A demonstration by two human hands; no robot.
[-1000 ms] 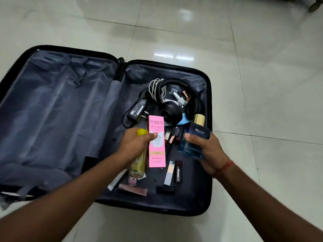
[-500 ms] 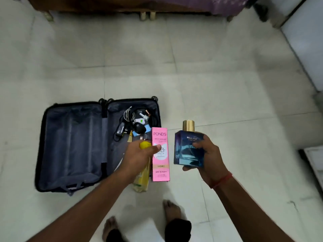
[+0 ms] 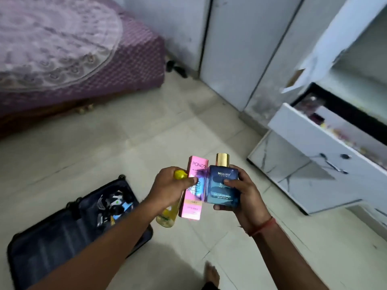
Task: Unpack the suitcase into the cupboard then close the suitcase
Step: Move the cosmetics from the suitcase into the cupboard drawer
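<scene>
Left hand grip: The left hand (image 3: pixel 170 186) is wrapped around a yellow bottle (image 3: pixel 169 214) and a pink carton (image 3: pixel 193 191) together, thumb pressed across the carton's face; the bottle's yellow cap shows above the knuckles.
Right hand grip: The right hand (image 3: pixel 243 197) clasps a blue perfume bottle (image 3: pixel 222 186) from the side, fingertips lying over its printed front; a red thread (image 3: pixel 262 227) circles the wrist.
Suitcase: The suitcase (image 3: pixel 62 233) lies open on the floor at lower left, below and behind the left forearm, dark and fabric-lined, with a blurred tangle of cables and small items in its far half.
Bed: A bed (image 3: pixel 88 59) with a purple, textured cover and a pale lace-patterned round cloth fills the upper left.
Materials: The carton is a tall, glossy, rectangular box printed POND'S; the yellow bottle is translucent and cylindrical; the perfume bottle is square-shouldered blue glass with a gold cylindrical cap, and touches the carton's right edge.
Floor: Pale glossy tiles (image 3: pixel 146 132) with thin grout lines; a bare foot (image 3: pixel 211 273) shows at the bottom edge.
Cupboard: The white cupboard (image 3: pixel 240 59) stands at right, one door swung open, with a pulled-out drawer (image 3: pixel 326 143) holding small blurred items; its lower panel is marbled white.
Change: Half a second ago the view looked straight down on the suitcase; now it has swung right to take in the cupboard, and the two hands have drawn closer together, the same three items in their grasp.
Position: All three held items are up in front of the body, well apart from the suitcase and nearer the drawer.
</scene>
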